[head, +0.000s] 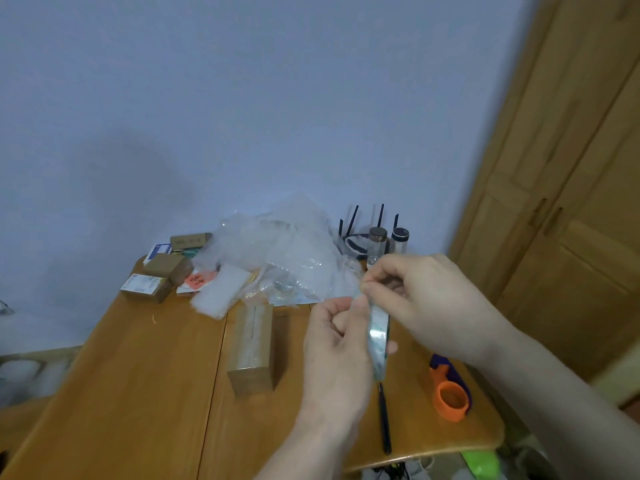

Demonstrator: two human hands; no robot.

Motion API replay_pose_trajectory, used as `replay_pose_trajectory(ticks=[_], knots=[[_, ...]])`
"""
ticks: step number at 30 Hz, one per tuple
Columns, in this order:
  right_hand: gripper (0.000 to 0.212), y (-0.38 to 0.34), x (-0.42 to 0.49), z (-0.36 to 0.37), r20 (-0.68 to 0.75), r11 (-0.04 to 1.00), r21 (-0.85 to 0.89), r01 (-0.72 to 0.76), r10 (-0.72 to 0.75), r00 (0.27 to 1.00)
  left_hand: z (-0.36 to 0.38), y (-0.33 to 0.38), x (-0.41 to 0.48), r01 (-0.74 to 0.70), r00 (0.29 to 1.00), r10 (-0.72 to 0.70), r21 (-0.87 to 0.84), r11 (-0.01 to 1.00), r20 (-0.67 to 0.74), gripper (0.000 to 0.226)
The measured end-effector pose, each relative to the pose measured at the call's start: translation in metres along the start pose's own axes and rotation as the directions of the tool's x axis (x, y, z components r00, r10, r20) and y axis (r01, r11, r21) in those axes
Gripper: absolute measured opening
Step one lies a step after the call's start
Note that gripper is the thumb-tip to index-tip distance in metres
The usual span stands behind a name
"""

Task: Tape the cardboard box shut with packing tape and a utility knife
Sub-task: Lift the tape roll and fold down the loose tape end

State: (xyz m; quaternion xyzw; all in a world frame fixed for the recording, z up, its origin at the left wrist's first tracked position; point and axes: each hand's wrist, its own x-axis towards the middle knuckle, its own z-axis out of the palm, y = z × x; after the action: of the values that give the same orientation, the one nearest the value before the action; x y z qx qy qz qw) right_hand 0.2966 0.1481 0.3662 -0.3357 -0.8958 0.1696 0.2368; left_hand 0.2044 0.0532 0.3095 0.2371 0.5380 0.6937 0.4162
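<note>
A narrow cardboard box (252, 344) lies on the wooden table (138, 393), its top seam facing up. To its right I hold a roll of clear packing tape (378, 336) edge-on above the table. My left hand (337, 351) grips the roll from the left. My right hand (426, 303) pinches the top rim of the roll with thumb and forefinger. A thin black tool, possibly the utility knife (384, 419), lies on the table below the roll, partly hidden by my left hand.
An orange and purple tape dispenser (450, 389) sits near the table's right edge. Crumpled clear plastic wrap (284, 261) and small cardboard boxes (162, 271) crowd the far end. Bottles (377, 244) stand by the wall. A wooden door (571, 202) is at right.
</note>
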Motion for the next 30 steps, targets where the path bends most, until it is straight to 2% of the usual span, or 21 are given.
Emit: replay_pose_trajectory(ticks=[4,9,12,14,16,17,20,26,30], knots=[[0.012,0.017,-0.006,0.005,-0.016,1.0,0.009,0.006,-0.006,1.0,0.006,-0.016,0.006,-0.052,0.999,0.052,0.008,0.999,0.011,0.02],[0.013,0.045,-0.014,0.019,-0.052,1.0,-0.01,0.03,-0.03,0.998,0.012,-0.038,0.013,-0.075,0.995,0.065,0.145,0.987,0.07,0.033],[0.025,0.067,-0.028,0.025,-0.15,0.982,0.163,-0.097,0.122,0.981,0.017,-0.051,0.018,-0.036,0.997,0.026,0.148,0.988,0.071,0.044],[0.018,0.081,-0.044,0.03,-0.197,0.891,0.388,-0.237,0.331,0.923,0.022,-0.064,0.025,0.009,0.998,-0.016,0.132,0.991,0.056,0.051],[0.011,0.096,-0.058,0.047,-0.086,0.733,0.566,-0.378,0.508,0.857,0.026,-0.076,0.032,0.055,0.998,-0.059,0.112,0.992,0.036,0.05],[0.012,0.104,-0.066,0.059,0.006,0.672,0.592,-0.446,0.55,0.835,0.03,-0.083,0.036,0.093,0.995,-0.096,0.096,0.991,0.024,0.046],[0.018,0.127,-0.084,0.098,0.2,0.577,0.604,-0.55,0.559,0.805,0.038,-0.108,0.045,0.229,0.973,-0.228,0.071,0.971,-0.023,0.036],[0.012,0.171,-0.107,0.148,0.312,0.38,0.725,-0.574,0.562,0.766,0.049,-0.163,0.057,0.449,0.893,-0.433,0.171,0.877,-0.126,0.014],[0.014,0.205,-0.121,0.181,0.371,0.329,0.709,-0.624,0.578,0.726,0.048,-0.201,0.07,0.539,0.842,-0.521,0.233,0.809,-0.139,0.02]])
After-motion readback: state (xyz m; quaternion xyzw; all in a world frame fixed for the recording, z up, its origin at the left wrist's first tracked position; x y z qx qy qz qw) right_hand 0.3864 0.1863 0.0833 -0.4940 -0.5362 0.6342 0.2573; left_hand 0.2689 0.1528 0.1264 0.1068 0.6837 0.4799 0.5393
